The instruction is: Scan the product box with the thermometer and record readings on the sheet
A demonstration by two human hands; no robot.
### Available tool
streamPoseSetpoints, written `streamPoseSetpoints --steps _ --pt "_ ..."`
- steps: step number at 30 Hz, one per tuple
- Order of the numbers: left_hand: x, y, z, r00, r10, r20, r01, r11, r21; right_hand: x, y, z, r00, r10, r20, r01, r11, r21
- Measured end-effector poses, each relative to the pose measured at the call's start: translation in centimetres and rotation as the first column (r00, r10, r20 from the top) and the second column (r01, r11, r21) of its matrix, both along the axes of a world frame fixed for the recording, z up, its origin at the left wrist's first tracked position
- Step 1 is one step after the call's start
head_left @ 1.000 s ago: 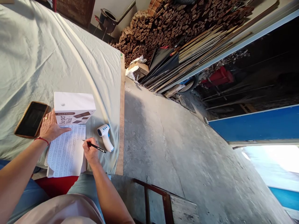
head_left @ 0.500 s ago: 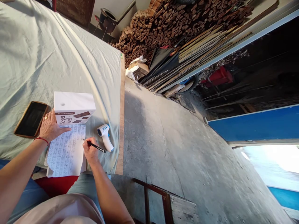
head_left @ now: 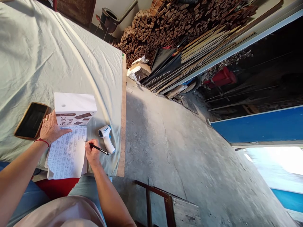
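My right hand [head_left: 92,154] is closed around a black pen [head_left: 100,149], its tip at the right edge of a sheet of paper [head_left: 67,154] covered in rows of handwriting. More sheets lie beneath that one. My left hand [head_left: 50,128] lies flat, fingers stretched out, across the paper's upper left part and against the left side of a white box [head_left: 75,102] with brown print. The box stands at the top of the paper. A white and blue infrared thermometer [head_left: 107,138] lies right of my right hand. Left of my left hand is a phone [head_left: 32,120] in a brown case.
A pale cloth covers the table [head_left: 35,72], whose wooden right edge [head_left: 123,126] shows. A wooden chair [head_left: 165,201] stands on the concrete floor at the bottom. Stacked firewood [head_left: 165,31] and leaning boards [head_left: 189,60] line the far side.
My right hand and the pen have shifted slightly to the right. My left hand, the paper, box, phone and thermometer have stayed put.
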State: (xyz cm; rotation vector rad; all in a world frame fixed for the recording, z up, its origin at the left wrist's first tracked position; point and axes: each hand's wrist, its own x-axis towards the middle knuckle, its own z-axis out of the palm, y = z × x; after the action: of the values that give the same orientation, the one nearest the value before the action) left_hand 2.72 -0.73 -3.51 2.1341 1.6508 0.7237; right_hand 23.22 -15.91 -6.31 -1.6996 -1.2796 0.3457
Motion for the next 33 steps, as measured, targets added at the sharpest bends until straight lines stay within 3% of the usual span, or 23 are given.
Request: streamPoseSetpoints --steps 4,11,16,22,25,27,33 --pt "0.0 -0.1 0.1 1.000 0.013 0.000 -0.013 1.000 0.003 -0.1 0.0 -0.1 0.999 -0.038 -0.016 0.038 0.999 -0.024" --pt "0.4 -0.3 0.9 0.998 0.015 -0.063 -0.017 1.000 -0.025 -0.2 0.2 0.7 0.998 -0.024 0.049 0.021 0.998 0.055" --pt "0.2 -0.2 0.6 0.998 -0.001 -0.059 0.001 1.000 0.001 -0.1 0.2 0.3 0.997 -0.009 0.074 0.005 0.999 0.049" --pt "-0.2 -0.2 0.3 0.995 -0.060 -0.081 0.063 0.997 0.034 0.3 -0.5 0.4 0.996 -0.080 0.042 0.074 0.990 0.117" --pt "-0.2 -0.2 0.6 0.994 -0.064 -0.088 0.065 0.998 0.015 1.3 -1.0 1.1 0.992 -0.037 0.119 0.019 0.989 0.148" --pt "-0.2 -0.2 1.0 0.996 -0.065 -0.056 0.066 0.998 0.019 2.1 -1.0 1.3 0.978 0.026 0.208 -0.050 0.993 0.111" --pt "-0.6 0.1 1.5 0.991 -0.057 0.119 0.049 0.996 0.069 3.5 -0.1 1.4 0.846 0.251 0.470 -0.197 0.967 -0.162"
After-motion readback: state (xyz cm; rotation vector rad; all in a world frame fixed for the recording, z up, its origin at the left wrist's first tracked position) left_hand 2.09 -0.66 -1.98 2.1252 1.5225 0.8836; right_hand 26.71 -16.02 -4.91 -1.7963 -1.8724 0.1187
